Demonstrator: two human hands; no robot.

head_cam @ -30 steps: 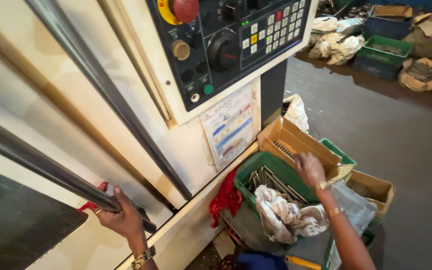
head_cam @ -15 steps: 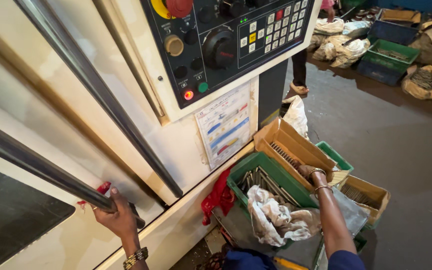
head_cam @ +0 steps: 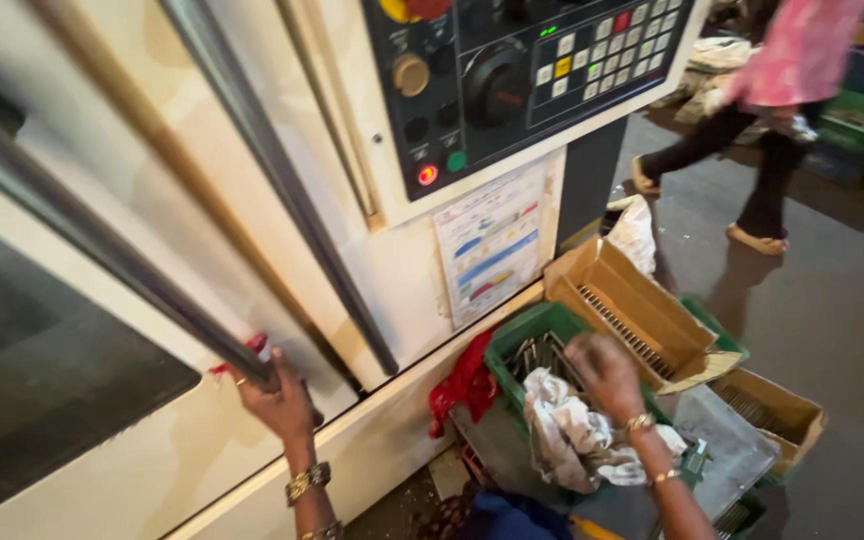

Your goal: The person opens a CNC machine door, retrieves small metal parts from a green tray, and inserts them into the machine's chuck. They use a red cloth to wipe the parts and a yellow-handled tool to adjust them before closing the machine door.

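Grey workshop floor (head_cam: 832,300) beside cream machine. Left hand (head_cam: 274,400) clenched on steel door handle (head_cam: 102,245); right hand (head_cam: 602,370) reaching into green crate (head_cam: 512,340), grip unclear, near white rag (head_cam: 572,440).

The long grey door handle (head_cam: 102,250) ran diagonally across the cream door; metal rods (head_cam: 542,358) lay in the green crate (head_cam: 512,340).

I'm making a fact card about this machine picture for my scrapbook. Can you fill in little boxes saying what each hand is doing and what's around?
Left hand: fingers wrapped around the long metal door handle
Right hand: reaching down into the green crate of metal parts
Beside right hand: white rag, cardboard box
Above: control panel with buttons
Background: a person walking past
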